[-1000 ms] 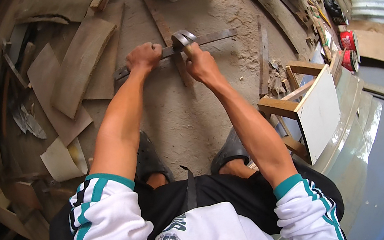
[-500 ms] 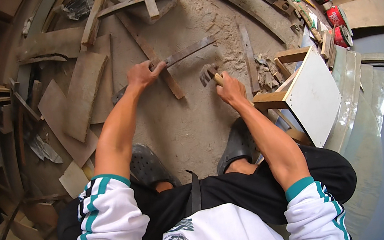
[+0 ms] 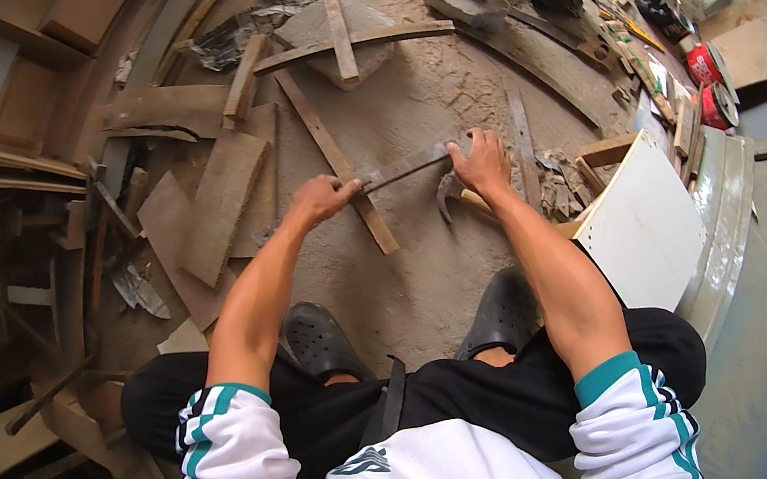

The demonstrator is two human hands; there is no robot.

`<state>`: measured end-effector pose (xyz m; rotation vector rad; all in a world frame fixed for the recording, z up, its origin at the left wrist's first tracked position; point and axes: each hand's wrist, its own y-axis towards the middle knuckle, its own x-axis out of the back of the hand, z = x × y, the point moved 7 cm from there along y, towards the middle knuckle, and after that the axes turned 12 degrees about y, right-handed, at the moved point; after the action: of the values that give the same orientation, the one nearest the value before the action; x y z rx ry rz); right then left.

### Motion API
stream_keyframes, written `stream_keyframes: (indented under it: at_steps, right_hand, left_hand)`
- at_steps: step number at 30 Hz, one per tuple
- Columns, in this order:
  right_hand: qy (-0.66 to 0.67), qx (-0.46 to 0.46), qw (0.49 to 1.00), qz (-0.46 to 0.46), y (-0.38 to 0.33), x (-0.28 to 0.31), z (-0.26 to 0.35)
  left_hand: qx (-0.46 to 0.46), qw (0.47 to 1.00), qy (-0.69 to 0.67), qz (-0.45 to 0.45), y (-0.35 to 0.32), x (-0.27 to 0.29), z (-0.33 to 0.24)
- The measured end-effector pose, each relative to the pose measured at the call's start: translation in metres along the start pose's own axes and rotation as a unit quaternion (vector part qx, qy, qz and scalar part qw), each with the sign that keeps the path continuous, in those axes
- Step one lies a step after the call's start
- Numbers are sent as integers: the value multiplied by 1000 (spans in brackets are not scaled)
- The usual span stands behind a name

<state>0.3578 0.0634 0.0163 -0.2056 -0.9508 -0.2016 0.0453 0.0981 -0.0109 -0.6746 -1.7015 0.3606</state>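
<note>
One narrow strip (image 3: 407, 167) is spanning the space between my left hand (image 3: 324, 199) and my right hand (image 3: 482, 162), in front of me and above the floor (image 3: 421, 279). My left hand is grasping it near one side, with the thumb and fingers closing around it, and my right hand is pinching the other end. The strip is tilting a little, so its right end is appearing farther from me than its left part. Whether it is continuing past my left hand, I cannot tell clearly.

Under the strip, close to my left fingertips, a longer wooden batten (image 3: 323, 138) is lying aslant on the floor. A hammer (image 3: 475, 201) is resting just beside my right wrist, on the side nearer to me, and my forearm is partly covering its handle. To the right of this arm a white-faced wooden frame (image 3: 649, 220) is standing. On the left, some flat boards (image 3: 224, 205) are lying one over another, apart from my hands. My grey clogs (image 3: 317, 337) are resting below, between my knees.
</note>
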Motion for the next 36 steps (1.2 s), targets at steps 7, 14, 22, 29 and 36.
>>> stream_keyframes:
  at_steps: [7, 14, 22, 29, 36]
  right_hand:
    - [-118, 185, 921, 323, -6, -53, 96]
    - [-108, 121, 845, 509, -48, -81, 142]
    - [-78, 294, 909, 285, -7, -65, 183]
    - [-141, 327, 924, 140, 30, -29, 169]
    - [-192, 346, 914, 91, 50, -12, 137]
  left_hand:
    - [9, 997, 9, -76, -67, 11, 3]
    - [12, 981, 50, -190, -121, 24, 17]
    - [55, 944, -128, -300, -98, 77, 47]
    - [-13, 890, -333, -312, -38, 132, 23]
    - [-72, 772, -519, -361, -31, 147, 3]
